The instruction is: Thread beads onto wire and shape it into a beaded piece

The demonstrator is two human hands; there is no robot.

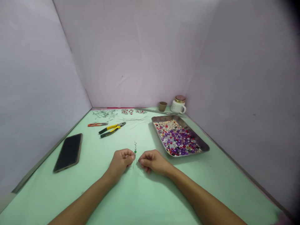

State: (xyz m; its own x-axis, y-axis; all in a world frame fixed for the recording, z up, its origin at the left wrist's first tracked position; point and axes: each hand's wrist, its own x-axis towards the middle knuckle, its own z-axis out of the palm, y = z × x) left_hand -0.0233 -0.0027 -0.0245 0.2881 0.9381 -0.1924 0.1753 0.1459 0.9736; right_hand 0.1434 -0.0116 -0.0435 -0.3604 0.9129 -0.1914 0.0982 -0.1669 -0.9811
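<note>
I observe the left hand [120,162] with its fingers pinched at the near end of the beaded strand [135,150]. The strand lies just beyond those fingertips, its long axis running forward; the left hand is nearer. Fine wires [133,164] trail between both hands. The right hand [154,162] sits just right, fingers narrow; I cannot tell whether they grip wire. Beyond it, rightward, the bead tray [204,148] rests on the worktop [140,200].
</note>
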